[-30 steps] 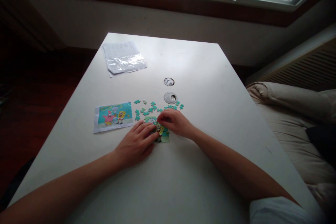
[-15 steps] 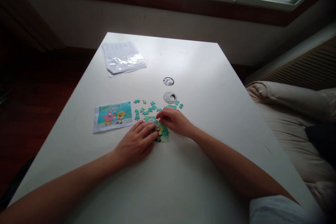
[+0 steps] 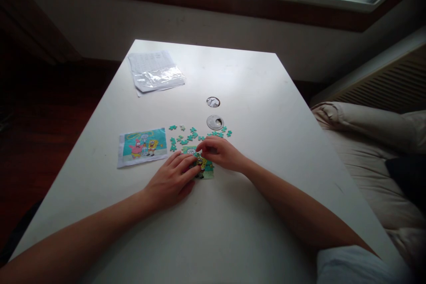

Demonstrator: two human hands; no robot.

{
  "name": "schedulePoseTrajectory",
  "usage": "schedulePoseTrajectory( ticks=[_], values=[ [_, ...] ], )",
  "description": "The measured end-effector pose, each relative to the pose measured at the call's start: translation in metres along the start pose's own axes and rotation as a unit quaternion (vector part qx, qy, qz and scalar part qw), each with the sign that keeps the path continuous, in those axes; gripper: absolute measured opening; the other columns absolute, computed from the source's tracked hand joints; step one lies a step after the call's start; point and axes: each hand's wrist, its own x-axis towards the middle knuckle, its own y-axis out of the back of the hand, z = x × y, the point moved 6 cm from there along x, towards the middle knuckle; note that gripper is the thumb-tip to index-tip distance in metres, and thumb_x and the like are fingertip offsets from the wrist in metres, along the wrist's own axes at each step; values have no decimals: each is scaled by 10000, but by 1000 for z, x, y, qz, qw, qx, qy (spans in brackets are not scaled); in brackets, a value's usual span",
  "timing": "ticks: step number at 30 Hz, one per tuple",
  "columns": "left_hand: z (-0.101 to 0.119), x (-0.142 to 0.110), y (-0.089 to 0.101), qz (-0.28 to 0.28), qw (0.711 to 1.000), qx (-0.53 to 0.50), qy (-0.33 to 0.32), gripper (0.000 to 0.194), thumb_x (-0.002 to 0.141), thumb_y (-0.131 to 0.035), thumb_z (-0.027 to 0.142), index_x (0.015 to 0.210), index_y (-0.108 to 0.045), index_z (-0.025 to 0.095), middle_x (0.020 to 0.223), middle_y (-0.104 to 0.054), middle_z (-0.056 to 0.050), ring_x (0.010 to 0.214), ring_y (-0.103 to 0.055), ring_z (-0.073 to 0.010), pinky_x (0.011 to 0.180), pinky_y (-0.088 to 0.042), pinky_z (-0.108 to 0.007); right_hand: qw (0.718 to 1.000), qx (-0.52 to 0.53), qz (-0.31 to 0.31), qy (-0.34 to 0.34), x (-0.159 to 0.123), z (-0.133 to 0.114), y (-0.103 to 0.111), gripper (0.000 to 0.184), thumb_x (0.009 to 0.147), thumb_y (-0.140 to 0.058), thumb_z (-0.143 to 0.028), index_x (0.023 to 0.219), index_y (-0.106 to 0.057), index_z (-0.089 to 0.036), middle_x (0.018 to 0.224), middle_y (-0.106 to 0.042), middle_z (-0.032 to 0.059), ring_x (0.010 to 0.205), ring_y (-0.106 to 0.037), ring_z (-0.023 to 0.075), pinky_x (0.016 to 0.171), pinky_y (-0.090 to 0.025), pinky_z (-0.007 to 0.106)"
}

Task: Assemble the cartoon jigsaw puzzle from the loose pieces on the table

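A partly assembled jigsaw puzzle (image 3: pixel 208 172) with a yellow cartoon figure lies on the white table, largely covered by both hands. My left hand (image 3: pixel 171 177) rests flat over its left side, fingers stretched out and touching it. My right hand (image 3: pixel 221 153) is curled over its upper right, thumb and forefinger pinched together at what seems to be a puzzle piece, mostly hidden by the fingers. Loose teal puzzle pieces (image 3: pixel 184 142) lie scattered just beyond the hands. To the left is a reference picture (image 3: pixel 143 146) of three cartoon figures.
Papers in a clear plastic sleeve (image 3: pixel 157 73) lie at the table's far left. Past the loose pieces are a round hole (image 3: pixel 213 102) and a grey round grommet (image 3: pixel 214 122) in the tabletop (image 3: pixel 246 84). A beige couch (image 3: pixel 349 155) stands on the right, below the window.
Both hands hold nearly the same pose; the right fingertips have shifted very slightly left over the puzzle. The whole view has moved a little.
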Motion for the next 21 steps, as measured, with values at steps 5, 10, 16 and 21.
schedulePoseTrajectory(
  ticks=[5,10,16,21],
  values=[
    [0,0,0,-1,1000,4,-2,376,973,-511,223,1343,-579,201,1418,-563,-136,1349,-493,-293,1208,-319,-560,1000,2,-3,13,-1,-3,0,178,856,-629,-118,965,-737,-209,772,-640,-3,738,-562,140,733,-432,269],
    [0,0,-1,-1,1000,5,2,377,969,-518,222,1341,-581,212,1418,-561,-136,1347,-495,-293,1200,-331,-560,1000,15,-9,26,-2,-8,-1,161,866,-622,-139,965,-727,-210,768,-639,-10,687,-539,124,709,-433,258],
    [0,-1,-1,-2,1000,0,0,397,961,-526,213,1356,-572,207,1417,-562,-135,1344,-496,-295,1208,-321,-566,995,88,19,-30,-4,3,1,145,875,-612,-196,986,-705,-200,769,-604,-14,653,-496,107,617,-409,228],
    [-1,0,-1,-5,1000,-4,2,379,968,-516,212,1342,-581,209,1420,-560,-129,1349,-493,-291,1213,-317,-560,980,170,54,-88,-5,25,8,175,867,-627,-258,1022,-669,-190,762,-558,-23,624,-458,97,586,-386,227]
  ],
)
